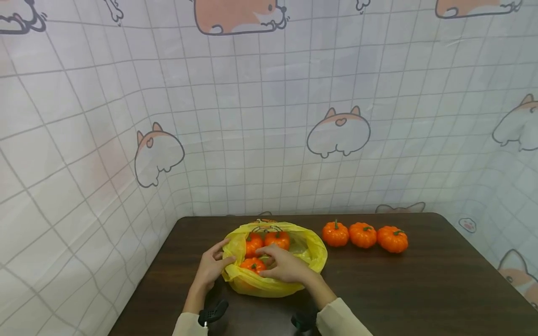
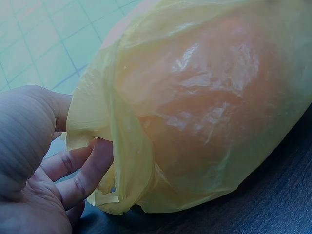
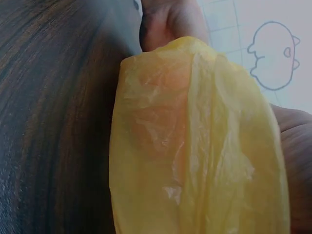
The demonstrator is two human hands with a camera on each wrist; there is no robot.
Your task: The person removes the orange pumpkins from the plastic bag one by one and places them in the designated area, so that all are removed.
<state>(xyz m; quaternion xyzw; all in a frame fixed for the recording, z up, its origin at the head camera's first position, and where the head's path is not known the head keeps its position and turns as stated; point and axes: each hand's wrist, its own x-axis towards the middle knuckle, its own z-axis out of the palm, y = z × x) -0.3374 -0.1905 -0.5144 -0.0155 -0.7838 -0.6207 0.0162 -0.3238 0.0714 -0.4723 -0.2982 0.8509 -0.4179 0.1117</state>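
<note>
A yellow plastic bag [image 1: 273, 287] rests on the dark table with its mouth facing up. Several small orange pumpkins lie inside, among them a front pumpkin [image 1: 252, 265] and a back pumpkin [image 1: 278, 239]. With thumb and fingers my left hand [image 1: 211, 265] holds the bag's left rim; its fingers reach behind the plastic in the left wrist view. My right hand [image 1: 287, 265] is in the bag's mouth, thumb and fingers apart, fingertips close to the front pumpkin. Bag plastic [image 3: 161, 146] hides those fingertips in the right wrist view, so contact there is unclear.
To the bag's right, three more orange pumpkins stand in a row: a left one [image 1: 335, 234], a middle one [image 1: 363, 235] and a right one [image 1: 392, 239]. A grid-patterned cloth [image 1: 260, 163] hangs behind and beside the dark wooden table [image 1: 420, 289].
</note>
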